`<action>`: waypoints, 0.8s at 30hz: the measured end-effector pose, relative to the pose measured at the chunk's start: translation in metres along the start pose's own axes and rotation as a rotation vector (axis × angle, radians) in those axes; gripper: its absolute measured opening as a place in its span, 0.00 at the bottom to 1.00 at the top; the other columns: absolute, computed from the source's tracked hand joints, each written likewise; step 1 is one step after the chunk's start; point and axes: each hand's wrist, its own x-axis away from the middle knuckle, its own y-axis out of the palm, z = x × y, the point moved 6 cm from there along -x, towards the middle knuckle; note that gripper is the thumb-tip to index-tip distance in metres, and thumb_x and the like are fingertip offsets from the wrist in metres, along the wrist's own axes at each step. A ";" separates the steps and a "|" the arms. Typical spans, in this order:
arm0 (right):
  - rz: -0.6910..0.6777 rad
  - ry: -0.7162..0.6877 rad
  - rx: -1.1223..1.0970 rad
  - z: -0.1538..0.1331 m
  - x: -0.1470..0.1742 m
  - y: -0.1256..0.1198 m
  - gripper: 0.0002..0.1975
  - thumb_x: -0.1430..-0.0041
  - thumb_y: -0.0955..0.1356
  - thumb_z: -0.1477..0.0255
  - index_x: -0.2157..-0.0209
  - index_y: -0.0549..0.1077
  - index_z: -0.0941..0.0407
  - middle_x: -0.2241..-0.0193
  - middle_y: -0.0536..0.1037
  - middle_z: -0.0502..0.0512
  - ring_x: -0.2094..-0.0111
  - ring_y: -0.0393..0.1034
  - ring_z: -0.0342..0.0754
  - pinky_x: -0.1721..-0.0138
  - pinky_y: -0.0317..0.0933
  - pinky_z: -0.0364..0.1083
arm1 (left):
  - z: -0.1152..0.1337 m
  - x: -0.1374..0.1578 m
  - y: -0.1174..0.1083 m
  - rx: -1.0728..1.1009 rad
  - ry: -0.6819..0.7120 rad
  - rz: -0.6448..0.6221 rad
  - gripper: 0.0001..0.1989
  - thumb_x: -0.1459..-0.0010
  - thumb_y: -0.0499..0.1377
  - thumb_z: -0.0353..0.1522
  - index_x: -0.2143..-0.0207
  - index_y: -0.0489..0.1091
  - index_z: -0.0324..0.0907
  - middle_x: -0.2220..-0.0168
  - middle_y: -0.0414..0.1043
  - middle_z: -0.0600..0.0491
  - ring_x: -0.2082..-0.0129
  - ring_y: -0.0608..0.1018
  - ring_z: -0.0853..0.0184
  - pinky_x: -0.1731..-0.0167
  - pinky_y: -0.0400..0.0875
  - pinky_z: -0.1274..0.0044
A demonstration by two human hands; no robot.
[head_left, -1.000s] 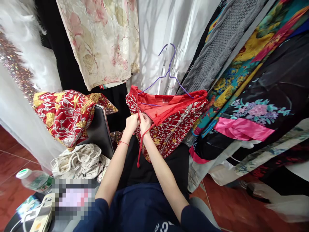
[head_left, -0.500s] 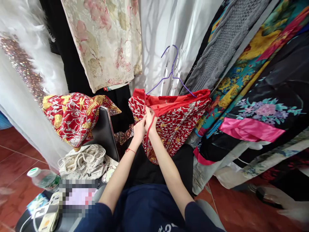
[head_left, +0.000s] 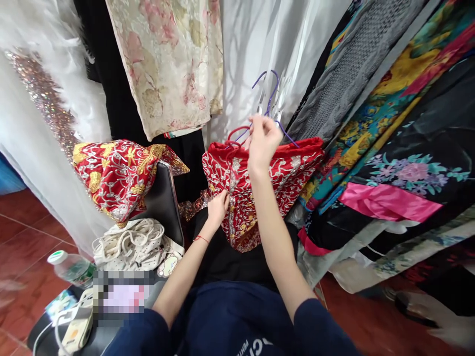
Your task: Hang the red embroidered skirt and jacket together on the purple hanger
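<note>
Red garment (head_left: 242, 198), mid-frame: likely soft, heavyish, best held where left hand (head_left: 218, 207) pinches it; right hand (head_left: 264, 141) seemingly pinches cord (head_left: 237, 128).

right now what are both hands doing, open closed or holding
Left hand: closed, pinching the front of the red garment.
Right hand: before the purple hanger, fingers bent; can't tell if holding the red cord.

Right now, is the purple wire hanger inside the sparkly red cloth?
Partly in: the purple wire hanger pokes up from the silver-embroidered red garment, its bottom hidden inside.
</note>
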 end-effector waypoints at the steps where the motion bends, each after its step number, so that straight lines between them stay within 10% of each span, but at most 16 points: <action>1: 0.016 -0.066 -0.011 -0.012 -0.011 -0.010 0.28 0.30 0.53 0.50 0.58 0.74 0.55 0.70 0.72 0.50 0.81 0.63 0.33 0.78 0.53 0.38 | -0.001 0.000 -0.001 0.001 -0.014 0.013 0.14 0.28 0.47 0.37 0.55 0.70 0.43 0.60 0.79 0.48 0.61 0.80 0.65 0.65 0.63 0.78; 5: 0.033 -0.120 0.005 -0.033 -0.017 -0.037 0.28 0.31 0.55 0.49 0.62 0.75 0.55 0.73 0.71 0.47 0.83 0.60 0.32 0.79 0.50 0.38 | -0.002 -0.012 -0.010 -0.006 -0.087 0.066 0.13 0.29 0.49 0.39 0.54 0.70 0.43 0.61 0.79 0.47 0.61 0.80 0.63 0.67 0.60 0.78; 12: 0.030 0.309 0.089 0.036 0.039 -0.034 0.20 0.39 0.67 0.53 0.73 0.72 0.56 0.83 0.67 0.44 0.84 0.59 0.39 0.78 0.55 0.43 | -0.004 -0.026 -0.028 0.136 -0.116 0.124 0.08 0.33 0.55 0.39 0.62 0.68 0.44 0.69 0.76 0.54 0.67 0.78 0.67 0.70 0.59 0.79; 19: -0.063 0.295 0.408 0.056 0.052 -0.011 0.15 0.41 0.70 0.56 0.71 0.75 0.54 0.82 0.72 0.44 0.75 0.67 0.44 0.66 0.58 0.43 | 0.014 -0.060 -0.094 0.281 0.058 0.669 0.13 0.34 0.55 0.37 0.52 0.65 0.39 0.50 0.72 0.43 0.49 0.74 0.62 0.50 0.68 0.73; 24: -0.166 0.293 0.487 0.076 0.059 0.006 0.05 0.41 0.69 0.66 0.67 0.74 0.52 0.80 0.73 0.44 0.76 0.67 0.44 0.68 0.57 0.43 | 0.036 -0.107 -0.102 0.168 0.151 0.471 0.08 0.35 0.58 0.37 0.65 0.68 0.42 0.62 0.75 0.47 0.56 0.74 0.59 0.52 0.68 0.71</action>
